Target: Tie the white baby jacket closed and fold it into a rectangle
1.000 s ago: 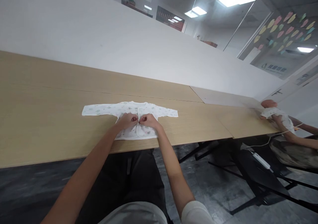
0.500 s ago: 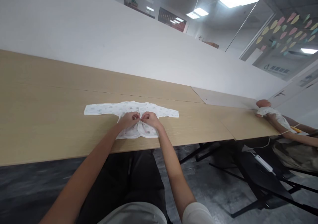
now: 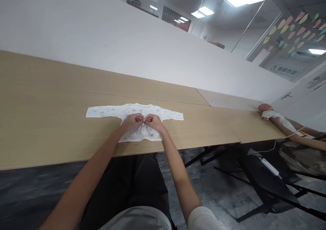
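Note:
A small white baby shirt [image 3: 155, 135] with a faint print lies flat on the wooden table [image 3: 63, 131], its two sleeves stretched out sideways. At the middle of its front opening, my left hand [image 3: 132, 122] pinches the fabric between thumb and fingers. Close beside it, fingertips almost meeting, my right hand [image 3: 154, 122] pinches the other side of the opening. Whatever small fastening lies between the fingertips is hidden. The lower front edges curve apart below my hands.
At the table's far right, a co-worker's arms [image 3: 287, 126] reach to a doll [image 3: 265, 107] in white printed clothing. A black folding chair [image 3: 265, 179] holds a white power strip [image 3: 270, 167] with a cable. Behind the table rises a white wall [image 3: 102, 46] with glass above.
Both hands stay at the shirt's front opening with hardly any movement. The doll at the far right has shifted slightly to the left.

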### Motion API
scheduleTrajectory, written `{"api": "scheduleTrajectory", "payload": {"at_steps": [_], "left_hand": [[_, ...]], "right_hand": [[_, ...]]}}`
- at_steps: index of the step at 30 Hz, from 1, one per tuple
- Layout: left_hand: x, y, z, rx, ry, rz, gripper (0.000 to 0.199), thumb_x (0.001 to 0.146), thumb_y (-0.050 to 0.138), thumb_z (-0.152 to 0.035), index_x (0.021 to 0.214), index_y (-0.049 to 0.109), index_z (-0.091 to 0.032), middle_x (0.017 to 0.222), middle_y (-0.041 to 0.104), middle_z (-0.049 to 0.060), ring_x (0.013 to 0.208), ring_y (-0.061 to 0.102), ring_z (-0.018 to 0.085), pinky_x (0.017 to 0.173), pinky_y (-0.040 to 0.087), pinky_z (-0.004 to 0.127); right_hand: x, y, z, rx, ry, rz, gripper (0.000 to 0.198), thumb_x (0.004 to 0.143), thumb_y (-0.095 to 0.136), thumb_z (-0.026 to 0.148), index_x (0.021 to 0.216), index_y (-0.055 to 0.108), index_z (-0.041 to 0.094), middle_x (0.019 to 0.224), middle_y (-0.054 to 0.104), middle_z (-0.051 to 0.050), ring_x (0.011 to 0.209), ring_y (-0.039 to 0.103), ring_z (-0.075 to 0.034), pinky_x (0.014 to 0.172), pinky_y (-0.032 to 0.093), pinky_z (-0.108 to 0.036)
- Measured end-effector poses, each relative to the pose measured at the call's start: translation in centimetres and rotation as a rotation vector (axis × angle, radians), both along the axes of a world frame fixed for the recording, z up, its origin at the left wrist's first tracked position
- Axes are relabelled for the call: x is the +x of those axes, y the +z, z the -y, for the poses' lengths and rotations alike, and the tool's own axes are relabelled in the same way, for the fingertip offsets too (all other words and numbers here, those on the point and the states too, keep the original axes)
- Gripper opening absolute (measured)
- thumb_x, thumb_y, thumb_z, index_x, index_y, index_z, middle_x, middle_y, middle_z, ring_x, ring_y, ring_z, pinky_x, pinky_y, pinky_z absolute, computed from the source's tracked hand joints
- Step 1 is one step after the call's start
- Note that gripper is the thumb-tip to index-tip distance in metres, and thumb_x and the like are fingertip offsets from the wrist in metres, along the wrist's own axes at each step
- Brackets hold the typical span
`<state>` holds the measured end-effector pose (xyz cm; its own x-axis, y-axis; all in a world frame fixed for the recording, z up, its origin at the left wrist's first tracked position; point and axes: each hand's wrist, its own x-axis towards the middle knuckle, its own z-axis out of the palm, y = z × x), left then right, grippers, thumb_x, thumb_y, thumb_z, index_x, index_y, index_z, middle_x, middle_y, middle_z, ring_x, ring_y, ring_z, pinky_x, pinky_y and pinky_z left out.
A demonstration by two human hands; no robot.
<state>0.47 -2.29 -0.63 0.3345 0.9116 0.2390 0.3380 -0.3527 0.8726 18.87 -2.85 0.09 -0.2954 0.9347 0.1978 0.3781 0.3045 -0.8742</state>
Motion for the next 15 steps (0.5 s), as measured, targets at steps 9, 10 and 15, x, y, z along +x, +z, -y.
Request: {"api": "scheduleTrajectory", "payload": {"at_steps": [9,10,15], "left_hand": [[-0.05,0.20,0.05,0.012,0.001,-0.014,0.035,0.068,0.063,-0.049,0.084,0.069,-0.018,0.075,0.070,0.004,0.073,0.063,0.019,0.067,0.048,0.029],[-0.07,0.19,0.04,0.016,0.006,-0.021,0.035,0.068,0.063,-0.049,0.085,0.069,-0.018,0.075,0.070,0.004,0.072,0.063,0.019,0.067,0.048,0.029],[-0.04,0.40,0.17,0.032,0.007,-0.016,0.035,0.070,0.061,-0.049,0.085,0.069,-0.019,0.076,0.070,0.004,0.072,0.063,0.019,0.068,0.049,0.029]], "right_hand": [[0.11,-0.41,-0.35,-0.048,-0.008,-0.087,0.016,0.069,0.071,0.021,0.082,0.063,0.018,0.070,0.067,0.001,0.068,0.063,-0.013,0.066,0.049,-0.024],[0.14,-0.53,-0.43,-0.054,0.002,-0.093,0.016,0.069,0.069,0.019,0.084,0.064,0.018,0.071,0.067,0.001,0.068,0.064,-0.013,0.066,0.049,-0.024],[0.24,-1.06,-0.91,-0.027,0.027,-0.095,0.019,0.069,0.064,0.016,0.089,0.064,0.018,0.073,0.068,0.001,0.069,0.065,-0.013,0.066,0.049,-0.023]]}}
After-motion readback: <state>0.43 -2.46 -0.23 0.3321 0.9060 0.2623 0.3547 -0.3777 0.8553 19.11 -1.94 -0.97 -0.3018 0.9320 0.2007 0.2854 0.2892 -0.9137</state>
